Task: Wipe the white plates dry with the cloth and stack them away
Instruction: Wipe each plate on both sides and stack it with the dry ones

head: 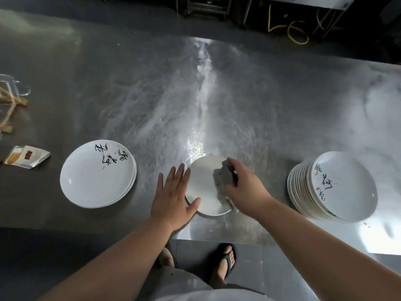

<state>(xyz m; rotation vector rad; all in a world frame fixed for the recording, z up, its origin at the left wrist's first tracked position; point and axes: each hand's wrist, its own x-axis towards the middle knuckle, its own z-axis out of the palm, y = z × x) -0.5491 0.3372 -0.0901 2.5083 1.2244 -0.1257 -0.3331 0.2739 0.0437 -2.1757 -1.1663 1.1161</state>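
A white plate lies on the steel table near its front edge. My left hand rests flat on the plate's left rim, fingers straight. My right hand grips a grey cloth and presses it onto the plate's right half. To the left sits a short stack of white plates with black brush writing. To the right leans a tall stack of several white plates with similar writing.
A small foil packet lies at the far left, with a glass jug and wooden sticks behind it. Drops of water glint just beyond the plate. My sandalled feet stand on the dark floor below the table edge.
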